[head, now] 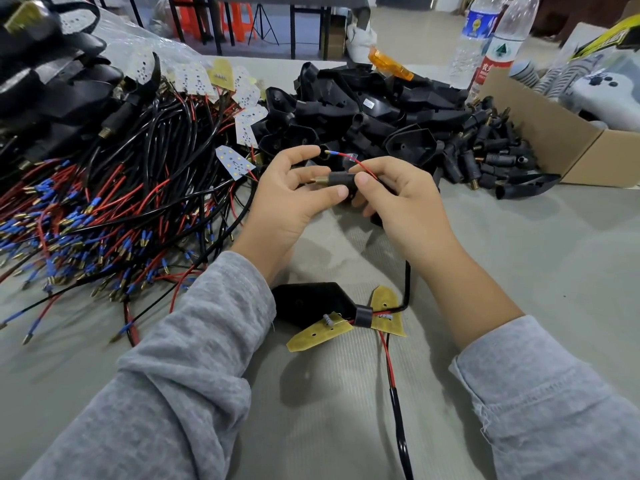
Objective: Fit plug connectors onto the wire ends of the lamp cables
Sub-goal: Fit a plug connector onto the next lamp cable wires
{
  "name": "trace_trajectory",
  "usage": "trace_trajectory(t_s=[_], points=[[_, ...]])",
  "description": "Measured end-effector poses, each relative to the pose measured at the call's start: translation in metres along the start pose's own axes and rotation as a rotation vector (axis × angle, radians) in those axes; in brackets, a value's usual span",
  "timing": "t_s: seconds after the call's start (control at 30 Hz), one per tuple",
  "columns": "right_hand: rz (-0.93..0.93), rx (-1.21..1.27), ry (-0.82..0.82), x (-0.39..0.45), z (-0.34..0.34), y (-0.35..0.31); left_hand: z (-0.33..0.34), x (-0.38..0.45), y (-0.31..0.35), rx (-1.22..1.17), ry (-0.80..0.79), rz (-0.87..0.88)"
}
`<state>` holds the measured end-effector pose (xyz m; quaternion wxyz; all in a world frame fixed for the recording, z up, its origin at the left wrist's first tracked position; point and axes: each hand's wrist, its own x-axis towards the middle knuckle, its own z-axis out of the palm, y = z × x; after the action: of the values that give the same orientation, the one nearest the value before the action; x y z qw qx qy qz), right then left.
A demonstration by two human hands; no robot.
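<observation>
My right hand [401, 202] grips a black plug connector [341, 178] with a brass tip pointing left. A thin red wire [360, 165] with a blue sleeve and brass end arcs above it. My left hand [291, 192] pinches that wire end at its index fingertip, and its thumb lies under the plug's brass tip. The black lamp cable [398, 403] runs down from my right hand past a black lamp housing [311, 301] and two yellow circuit boards [318, 332] on the table in front of me.
A tangle of red and black cables [104, 209] with blue-sleeved ends fills the left. Black housings [363, 109] pile up at the back, loose plug connectors [491, 150] to their right. A cardboard box [554, 133] and two water bottles [485, 39] stand far right.
</observation>
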<state>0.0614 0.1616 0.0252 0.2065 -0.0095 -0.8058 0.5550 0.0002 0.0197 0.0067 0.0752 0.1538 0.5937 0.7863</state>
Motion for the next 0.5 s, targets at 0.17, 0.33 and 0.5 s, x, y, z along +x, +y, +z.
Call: trace_trajectory(t_s=[0.17, 0.33, 0.5], points=[[0.012, 0.114, 0.042, 0.0018, -0.0041, -0.0026, -0.0003, -0.0013, 0.003, -0.139, -0.011, -0.038], [0.028, 0.138, 0.017, 0.0015, -0.0052, -0.003, 0.0012, -0.0033, 0.0058, -0.158, -0.043, -0.048], [0.07, 0.222, 0.018, 0.0025, -0.0059, -0.004, 0.0023, -0.0035, 0.008, -0.236, -0.039, -0.065]])
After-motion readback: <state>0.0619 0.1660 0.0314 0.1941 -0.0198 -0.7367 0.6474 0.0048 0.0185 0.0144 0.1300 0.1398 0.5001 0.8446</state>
